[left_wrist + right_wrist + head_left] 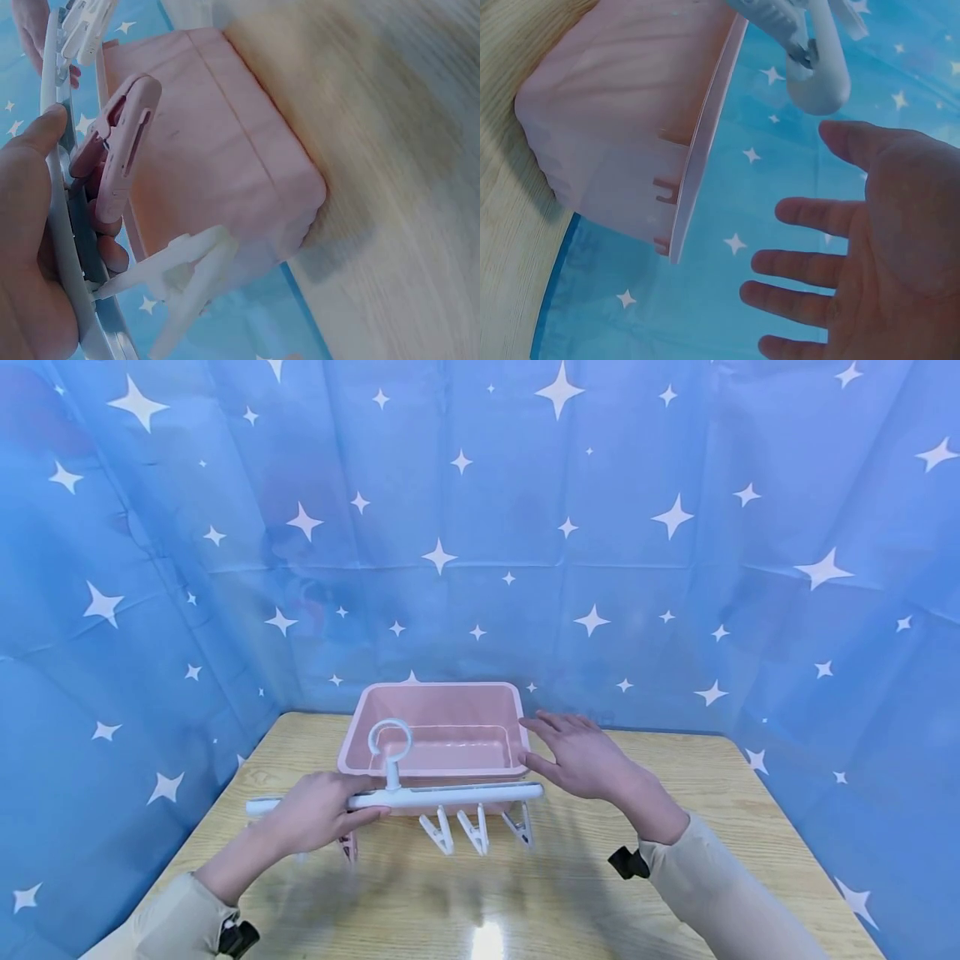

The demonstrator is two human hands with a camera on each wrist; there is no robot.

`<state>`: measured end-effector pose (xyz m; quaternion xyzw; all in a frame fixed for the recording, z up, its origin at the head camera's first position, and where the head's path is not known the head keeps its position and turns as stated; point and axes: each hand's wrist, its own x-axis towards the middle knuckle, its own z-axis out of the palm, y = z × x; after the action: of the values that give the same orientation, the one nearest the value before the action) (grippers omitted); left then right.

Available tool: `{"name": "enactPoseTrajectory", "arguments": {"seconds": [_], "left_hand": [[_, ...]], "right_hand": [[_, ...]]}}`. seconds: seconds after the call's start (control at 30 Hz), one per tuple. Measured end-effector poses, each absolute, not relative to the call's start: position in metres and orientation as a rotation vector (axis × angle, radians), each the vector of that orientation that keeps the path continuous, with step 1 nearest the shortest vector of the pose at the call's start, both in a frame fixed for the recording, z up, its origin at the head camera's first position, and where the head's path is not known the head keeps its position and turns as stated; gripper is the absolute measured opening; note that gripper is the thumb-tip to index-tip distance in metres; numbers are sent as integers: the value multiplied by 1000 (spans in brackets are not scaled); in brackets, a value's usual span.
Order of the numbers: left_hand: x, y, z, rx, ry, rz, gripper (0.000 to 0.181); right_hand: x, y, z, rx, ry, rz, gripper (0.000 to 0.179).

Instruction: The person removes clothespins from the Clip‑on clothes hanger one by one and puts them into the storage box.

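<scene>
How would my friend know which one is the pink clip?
On the table, find the big pink tub. On its near side, the left hand holds a white hanger. The pink clip hangs from it, right by that hand; the other clips you can see are white.

Colours on my feeds: hanger plain white, hook included; underside slot reads grey-blue in my left wrist view. Clips: white ones, plus one dusty pink clip. Basin solid pink, rim paler. Tabletop light yellow-brown with wood grain, one white glare patch on the near side. Backdrop blue, more violet-blue upper right, printed with white four-pointed stars, mixed sizes. Sleeves I get as plain beige; wrist units black.
</scene>
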<state>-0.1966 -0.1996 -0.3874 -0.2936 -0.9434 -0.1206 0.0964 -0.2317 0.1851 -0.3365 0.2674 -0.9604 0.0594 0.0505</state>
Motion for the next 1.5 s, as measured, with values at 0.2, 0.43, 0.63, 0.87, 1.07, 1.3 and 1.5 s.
{"name": "enactPoseTrajectory", "arguments": {"seconds": [0.2,0.43,0.63,0.87,1.07,1.3,1.5], "left_hand": [[-199,-204,-381,-863,-2748,-372,27],[-205,-207,-373,-848,-2748,-389,30],[-209,-211,-367,-825,-2722,-374,28],[-213,-213,-361,-804,-2730,-372,26],[-217,-213,-355,-783,-2755,-381,26],[-221,-213,-350,-775,-2751,-365,28],[-223,-212,-347,-767,-2741,-365,29]], "right_hand": [[-233,186,-338,812,-2925,175,60],[-233,187,-339,822,-2912,176,57],[-233,188,-338,851,-2890,170,50],[-236,187,-342,884,-2870,202,46],[-237,187,-342,895,-2888,227,46],[-237,186,-342,927,-2873,265,47],[-239,186,-341,998,-2838,370,49]]}}
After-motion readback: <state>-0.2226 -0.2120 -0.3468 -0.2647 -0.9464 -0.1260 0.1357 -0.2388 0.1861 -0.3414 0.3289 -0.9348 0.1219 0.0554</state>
